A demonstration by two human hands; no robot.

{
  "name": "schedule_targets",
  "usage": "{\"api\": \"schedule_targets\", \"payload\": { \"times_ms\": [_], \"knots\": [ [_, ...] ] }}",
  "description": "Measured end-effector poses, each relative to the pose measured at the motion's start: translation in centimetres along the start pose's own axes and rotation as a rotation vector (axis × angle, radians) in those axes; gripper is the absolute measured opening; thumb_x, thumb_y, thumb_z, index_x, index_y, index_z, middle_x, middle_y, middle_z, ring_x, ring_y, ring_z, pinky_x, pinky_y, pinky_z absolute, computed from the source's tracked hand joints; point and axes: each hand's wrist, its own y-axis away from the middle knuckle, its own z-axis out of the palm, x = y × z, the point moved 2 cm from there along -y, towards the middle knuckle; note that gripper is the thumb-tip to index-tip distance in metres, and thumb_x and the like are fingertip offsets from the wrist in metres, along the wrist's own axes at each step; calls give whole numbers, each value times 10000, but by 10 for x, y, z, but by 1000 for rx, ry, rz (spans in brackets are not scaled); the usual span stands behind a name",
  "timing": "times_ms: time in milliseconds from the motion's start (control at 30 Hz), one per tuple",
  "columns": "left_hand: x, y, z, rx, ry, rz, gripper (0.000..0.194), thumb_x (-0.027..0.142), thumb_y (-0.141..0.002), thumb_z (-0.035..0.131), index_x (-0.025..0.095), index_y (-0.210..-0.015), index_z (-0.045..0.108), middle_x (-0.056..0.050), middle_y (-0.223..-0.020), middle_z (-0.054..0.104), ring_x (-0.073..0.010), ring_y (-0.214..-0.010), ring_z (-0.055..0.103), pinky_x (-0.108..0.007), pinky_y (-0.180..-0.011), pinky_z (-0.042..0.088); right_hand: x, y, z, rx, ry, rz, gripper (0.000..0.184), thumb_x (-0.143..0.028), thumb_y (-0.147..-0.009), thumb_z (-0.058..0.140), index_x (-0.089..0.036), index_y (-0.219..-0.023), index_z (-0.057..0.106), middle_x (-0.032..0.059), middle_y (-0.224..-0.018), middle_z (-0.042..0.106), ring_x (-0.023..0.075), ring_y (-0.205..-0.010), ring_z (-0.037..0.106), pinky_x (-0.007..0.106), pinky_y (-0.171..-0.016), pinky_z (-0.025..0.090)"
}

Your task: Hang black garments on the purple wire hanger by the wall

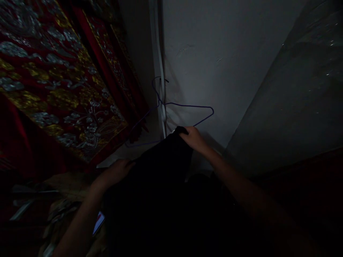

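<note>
A black garment (163, 167) is stretched between my two hands, its exact kind lost in the dark. My left hand (118, 171) grips its left edge, fingers closed and partly hidden by shadow. On the right, my right hand (191, 137) pinches the upper corner of the cloth. Just behind the garment, a thin purple clothes hanger (187, 105) hangs by its hook near a pale vertical strip. The cloth covers part of the hanger's bottom bar; whether the two touch, I cannot tell.
Red fabric with gold and silver embroidery (66, 85) hangs at the left. A pale wall (214, 64) stands behind the hanger, with a pale strip (158, 46) running down it. Shiny clear plastic sheeting (302, 89) is at the right. A lit screen (98, 223) shows low on the left among dim clutter.
</note>
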Motion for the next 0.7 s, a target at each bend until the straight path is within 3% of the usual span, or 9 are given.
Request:
{"api": "schedule_targets", "payload": {
  "times_ms": [67, 133, 267, 367, 433, 500, 567, 633, 700],
  "knots": [
    [-7, -4, -14, 84, -38, -12, 308, 473, -911, 528, 253, -892, 742, -103, -956, 780, -312, -901, 732, -410, -845, 539, -5, 3, -12, 12, 38, -48, 282, -341, -715, 599, -194, -492, 508, -47, -475, 416, 102, -491, 393, 234, -469, 253],
    [0, -8, -27, 222, -46, 42, 316, 476, -916, 506, 232, -911, 706, -122, -1016, 759, -307, -948, 714, -421, -884, 531, -12, 5, -21, 28, 67, -74, 338, -372, -717, 616, -202, -468, 465, -45, -464, 394, 94, -473, 371, 233, -452, 225],
    [45, -20, -45, 484, -66, 272, 242, 406, -942, 494, 208, -955, 633, -140, -1200, 686, -290, -1145, 642, -432, -1020, 476, -19, 12, -17, 6, 48, -25, 375, -401, -734, 641, -213, -472, 452, -48, -449, 402, 95, -440, 375, 231, -423, 227],
    [74, -34, -54, 564, -45, 370, 273, 295, -917, 526, 200, -1162, 600, -114, -1217, 675, -267, -1157, 636, -415, -1021, 484, -25, 25, -9, -73, -17, -87, 259, -364, -787, 635, -201, -587, 605, -14, -546, 566, 147, -537, 534, 256, -495, 397],
    [83, -46, -61, 586, -55, 384, 355, 239, -895, 515, 203, -1240, 594, -96, -1180, 697, -260, -1113, 656, -405, -998, 500, -28, 32, -13, -106, -49, -183, 144, -270, -817, 602, -206, -810, 731, 20, -737, 696, 193, -734, 654, 304, -668, 516],
    [83, -54, -68, 584, -74, 388, 339, 223, -891, 492, 212, -1194, 643, -79, -1130, 724, -257, -1059, 674, -395, -981, 509, -26, 31, -28, 4, -61, -225, 321, -184, -816, 566, -224, -1084, 739, 35, -898, 738, 206, -852, 683, 334, -757, 542],
    [81, -58, -75, 571, -85, 389, 297, 237, -898, 485, 220, -1118, 684, -67, -1093, 739, -254, -1010, 680, -386, -969, 514, -19, 21, -52, 228, -55, -209, 470, -166, -809, 582, -210, -1268, 670, 48, -921, 740, 201, -792, 676, 324, -686, 538],
    [82, -58, -80, 570, -101, 403, 265, 255, -901, 499, 221, -1073, 698, -70, -1086, 736, -256, -999, 672, -388, -970, 511, -9, 4, -77, 391, -24, -170, 473, -210, -805, 650, -167, -1276, 667, 55, -840, 734, 190, -684, 649, 296, -579, 496],
    [84, -57, -83, 595, -128, 429, 226, 265, -904, 516, 219, -1027, 700, -80, -1059, 722, -260, -1001, 659, -401, -973, 503, -3, -15, -96, 372, 45, -118, 310, -267, -794, 707, -134, -1070, 753, 44, -716, 707, 171, -603, 617, 268, -511, 438]
  ]
}}
